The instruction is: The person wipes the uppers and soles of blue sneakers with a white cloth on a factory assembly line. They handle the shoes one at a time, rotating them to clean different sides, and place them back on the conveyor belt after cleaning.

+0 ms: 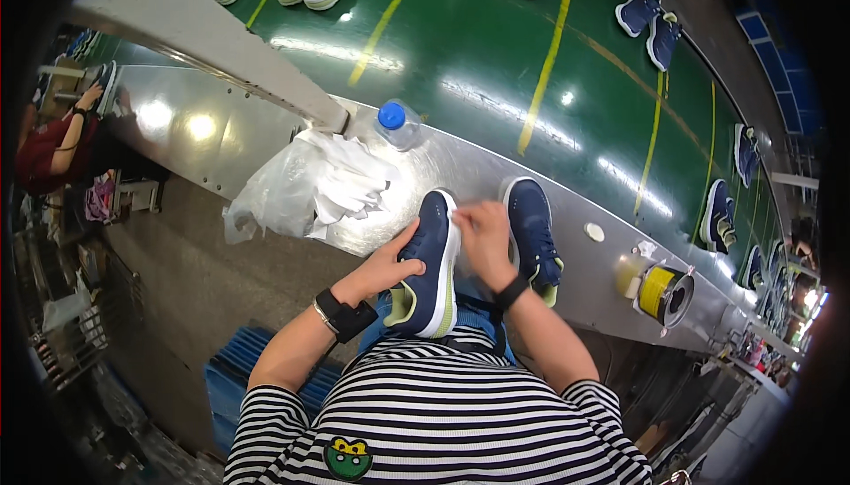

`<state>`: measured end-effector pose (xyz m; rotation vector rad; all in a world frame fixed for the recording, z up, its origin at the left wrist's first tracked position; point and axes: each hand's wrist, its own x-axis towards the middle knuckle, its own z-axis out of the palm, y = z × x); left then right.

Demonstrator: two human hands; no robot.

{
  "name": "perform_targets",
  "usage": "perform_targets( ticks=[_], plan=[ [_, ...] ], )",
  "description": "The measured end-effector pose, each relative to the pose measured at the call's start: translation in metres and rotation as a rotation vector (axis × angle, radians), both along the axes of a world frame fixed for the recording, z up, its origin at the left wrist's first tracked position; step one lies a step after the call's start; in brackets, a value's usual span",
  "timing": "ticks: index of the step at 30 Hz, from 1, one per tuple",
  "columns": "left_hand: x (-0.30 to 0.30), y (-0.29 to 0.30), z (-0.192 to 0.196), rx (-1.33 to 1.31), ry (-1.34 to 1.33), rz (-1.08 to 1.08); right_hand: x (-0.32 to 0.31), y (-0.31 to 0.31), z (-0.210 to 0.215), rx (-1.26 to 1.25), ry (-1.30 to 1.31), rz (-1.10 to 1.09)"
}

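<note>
A navy sneaker (431, 255) with a white and lime-green sole is held in front of me, its toe pointing away. My left hand (391, 265) is closed around its left side, thumb across the upper near the collar. At the sole's edge by the toe is my right hand (485, 239), fingers pinched together and blurred by motion. Whatever those fingers hold, if anything, is too small to make out. Just right of that hand, a second navy sneaker (529, 224) rests on the metal ledge, toe also away.
A green conveyor belt (469, 51) with yellow lines carries several shoes past the metal ledge (567, 263). On the ledge are a plastic bag (283, 186) of white papers, a blue-capped bottle (398, 124) and a yellow-labelled can (664, 294). A metal post (212, 46) stands left; another person (57, 144) works beyond it.
</note>
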<state>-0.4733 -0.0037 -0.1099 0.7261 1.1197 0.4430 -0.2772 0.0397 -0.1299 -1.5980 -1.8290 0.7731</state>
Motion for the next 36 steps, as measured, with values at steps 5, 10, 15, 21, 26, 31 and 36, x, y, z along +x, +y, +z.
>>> perform_targets(
  ticks=[5, 10, 15, 21, 26, 31, 36],
  plan=[
    [-0.001, 0.004, 0.005, -0.051, -0.062, 0.046, -0.01, 0.053, -0.011, -0.365, -0.074, 0.12],
    [0.0, 0.002, 0.002, -0.017, -0.022, 0.049, -0.008, 0.022, -0.009, -0.092, -0.045, 0.106],
    [0.001, 0.006, 0.007, -0.072, -0.006, 0.036, -0.004, -0.016, 0.017, 0.019, 0.002, 0.071],
    [-0.001, 0.001, 0.004, -0.086, -0.014, 0.048, -0.001, -0.061, 0.029, -0.07, 0.071, 0.144],
    [-0.001, 0.0, 0.0, -0.067, -0.006, 0.032, 0.009, -0.074, 0.045, -0.163, 0.09, 0.212],
    [0.0, 0.002, 0.003, -0.07, -0.01, 0.029, 0.003, -0.054, 0.037, -0.088, 0.046, 0.158],
    [0.0, -0.001, 0.003, -0.056, -0.003, 0.034, 0.013, -0.076, 0.051, -0.229, 0.118, 0.323]
  ],
)
